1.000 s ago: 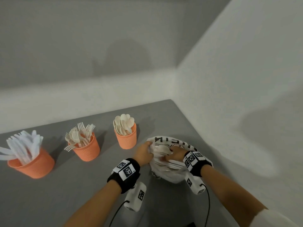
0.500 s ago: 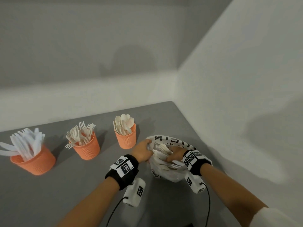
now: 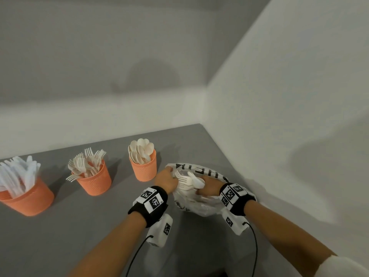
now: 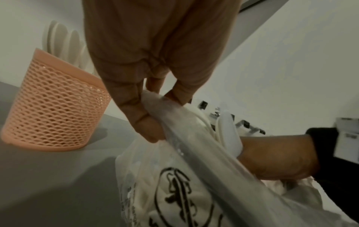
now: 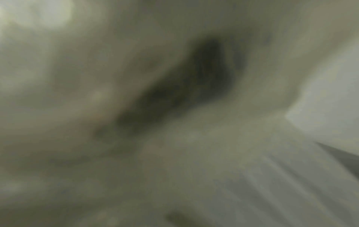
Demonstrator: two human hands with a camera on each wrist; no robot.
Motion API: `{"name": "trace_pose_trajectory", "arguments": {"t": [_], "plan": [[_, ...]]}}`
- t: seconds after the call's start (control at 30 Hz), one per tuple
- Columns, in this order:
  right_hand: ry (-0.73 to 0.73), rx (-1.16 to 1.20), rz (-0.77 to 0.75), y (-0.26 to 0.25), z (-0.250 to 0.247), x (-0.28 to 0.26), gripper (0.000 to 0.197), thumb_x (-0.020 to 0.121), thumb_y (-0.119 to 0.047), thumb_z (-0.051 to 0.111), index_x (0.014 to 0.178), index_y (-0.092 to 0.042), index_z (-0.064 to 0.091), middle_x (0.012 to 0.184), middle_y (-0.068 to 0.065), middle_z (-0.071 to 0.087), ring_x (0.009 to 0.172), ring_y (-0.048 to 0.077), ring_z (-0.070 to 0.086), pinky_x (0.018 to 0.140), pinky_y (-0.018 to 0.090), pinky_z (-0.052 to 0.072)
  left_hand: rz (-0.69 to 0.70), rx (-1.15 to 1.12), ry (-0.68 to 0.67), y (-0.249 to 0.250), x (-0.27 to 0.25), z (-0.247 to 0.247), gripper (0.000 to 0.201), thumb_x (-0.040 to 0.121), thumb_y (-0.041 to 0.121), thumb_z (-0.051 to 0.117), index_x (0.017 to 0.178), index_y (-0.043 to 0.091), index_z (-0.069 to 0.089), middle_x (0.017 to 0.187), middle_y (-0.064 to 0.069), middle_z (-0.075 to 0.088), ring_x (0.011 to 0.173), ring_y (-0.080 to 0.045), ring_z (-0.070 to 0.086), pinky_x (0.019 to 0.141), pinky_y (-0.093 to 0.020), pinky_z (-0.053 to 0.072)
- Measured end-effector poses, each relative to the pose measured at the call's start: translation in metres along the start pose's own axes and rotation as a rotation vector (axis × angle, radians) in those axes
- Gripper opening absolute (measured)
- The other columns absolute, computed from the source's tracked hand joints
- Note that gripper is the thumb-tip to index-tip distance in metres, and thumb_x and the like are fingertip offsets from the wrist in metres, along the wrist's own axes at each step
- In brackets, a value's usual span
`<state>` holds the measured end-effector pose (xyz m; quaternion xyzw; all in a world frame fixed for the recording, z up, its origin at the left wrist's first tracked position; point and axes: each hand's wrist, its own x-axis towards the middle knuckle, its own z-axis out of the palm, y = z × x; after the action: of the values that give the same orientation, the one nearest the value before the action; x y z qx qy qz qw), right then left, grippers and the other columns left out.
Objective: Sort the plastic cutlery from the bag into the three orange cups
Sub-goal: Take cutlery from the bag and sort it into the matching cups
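Observation:
Three orange mesh cups stand in a row on the grey table: knives [image 3: 26, 196] on the left, forks [image 3: 95, 180] in the middle, spoons [image 3: 143, 166] on the right. A white printed plastic bag [image 3: 199, 206] lies just right of the spoon cup [image 4: 52, 113]. My left hand [image 3: 167, 178] pinches the bag's rim [image 4: 174, 116] between thumb and fingers. At the bag's mouth my right hand [image 3: 208, 186] grips a bunch of white cutlery [image 3: 189, 180], with a fork and a spoon showing. The right wrist view is a blur.
White walls meet in a corner close behind and to the right of the bag. Bare grey table [image 3: 79, 226] lies in front of the cups. Cables hang from both wrist cameras near the front edge.
My right hand has drawn the bunch of cutlery up so that a fork and a spoon show above the bag's rim. The left hand keeps its pinch on the rim.

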<state>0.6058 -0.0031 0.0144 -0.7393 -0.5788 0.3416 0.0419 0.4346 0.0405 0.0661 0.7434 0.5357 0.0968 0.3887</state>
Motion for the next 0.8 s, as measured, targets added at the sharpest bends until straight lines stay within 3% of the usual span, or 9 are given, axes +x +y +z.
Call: {"name": "trace_pose_trajectory", "arguments": {"t": [0.07,0.17,0.23,0.37,0.43,0.53,0.6,0.67,0.8], "plan": [[0.029,0.01,-0.046,0.0,-0.004,-0.009,0.055,0.078,-0.027,0.065,0.131,-0.021,0.048,0.118,0.004,0.061,0.108,0.022,0.057,0.097,0.037,0.045,-0.016,-0.055,-0.064,0.001,0.001,0.0,0.048,0.091,0.008,0.042,0.139,0.004,0.035,0.135,-0.019,0.049,0.119,-0.033,0.052,0.098,-0.032,0.044],[0.087,0.097,-0.119,-0.002,-0.01,-0.018,0.043,0.079,-0.02,0.066,0.12,-0.018,0.056,0.107,0.003,0.065,0.093,0.016,0.057,0.086,0.03,0.047,-0.055,-0.259,-0.146,0.002,0.0,-0.004,0.044,0.091,0.002,0.034,0.135,0.003,0.039,0.1,-0.016,0.061,0.073,-0.03,0.065,0.055,-0.025,0.055],[0.103,0.131,-0.166,-0.005,-0.011,-0.022,0.034,0.078,-0.018,0.067,0.111,-0.017,0.061,0.099,-0.002,0.065,0.091,0.015,0.058,0.081,0.027,0.045,-0.074,-0.387,-0.146,0.001,0.0,-0.006,0.038,0.093,0.0,0.034,0.129,0.001,0.045,0.084,-0.006,0.059,0.06,-0.021,0.06,0.041,-0.022,0.052],[0.128,0.158,-0.243,-0.02,-0.015,-0.03,0.038,0.078,-0.023,0.067,0.115,-0.024,0.059,0.104,-0.003,0.067,0.093,0.014,0.06,0.087,0.031,0.049,-0.043,-0.494,-0.164,0.002,-0.006,-0.006,0.028,0.095,0.005,0.04,0.119,0.009,0.053,0.08,-0.001,0.059,0.061,-0.016,0.058,0.04,-0.018,0.05],[0.138,0.244,-0.269,-0.028,-0.018,-0.032,0.038,0.079,-0.019,0.068,0.116,-0.019,0.059,0.101,-0.003,0.066,0.088,0.011,0.059,0.084,0.029,0.05,-0.077,-0.583,-0.181,0.001,-0.008,-0.007,0.024,0.096,0.005,0.037,0.114,0.013,0.052,0.083,-0.001,0.059,0.066,-0.017,0.058,0.043,-0.02,0.053],[0.144,0.497,-0.281,-0.041,-0.027,-0.037,0.013,0.082,-0.01,0.068,0.092,-0.013,0.061,0.075,-0.003,0.059,0.062,0.005,0.054,0.061,0.019,0.047,-0.141,-0.611,-0.22,-0.002,-0.009,-0.012,0.028,0.097,0.004,0.033,0.116,0.012,0.052,0.091,-0.007,0.06,0.071,-0.018,0.06,0.049,-0.024,0.056],[0.169,0.659,-0.262,-0.05,-0.035,-0.037,0.013,0.083,-0.008,0.067,0.077,-0.016,0.058,0.065,-0.001,0.055,0.049,0.003,0.051,0.056,0.018,0.046,-0.161,-0.591,-0.228,-0.003,-0.011,-0.017,0.031,0.096,0.005,0.034,0.117,0.011,0.056,0.095,-0.008,0.058,0.073,-0.017,0.058,0.051,-0.022,0.055],[0.206,0.841,-0.279,-0.059,-0.043,-0.035,0.018,0.085,-0.004,0.063,0.073,-0.015,0.054,0.053,-0.002,0.051,0.043,0.004,0.048,0.056,0.02,0.048,-0.123,-0.572,-0.18,-0.006,-0.01,-0.021,0.028,0.096,0.009,0.036,0.102,0.015,0.062,0.087,-0.004,0.057,0.072,-0.017,0.053,0.052,-0.021,0.048],[0.276,1.203,-0.328,-0.084,-0.054,-0.023,0.024,0.088,0.002,0.055,0.072,-0.014,0.047,0.044,-0.006,0.043,0.039,0.008,0.042,0.047,0.02,0.044,-0.093,-0.731,0.095,-0.017,-0.009,-0.033,0.026,0.094,0.011,0.043,0.079,0.02,0.061,0.073,-0.001,0.052,0.063,-0.012,0.043,0.058,-0.022,0.036]]}}
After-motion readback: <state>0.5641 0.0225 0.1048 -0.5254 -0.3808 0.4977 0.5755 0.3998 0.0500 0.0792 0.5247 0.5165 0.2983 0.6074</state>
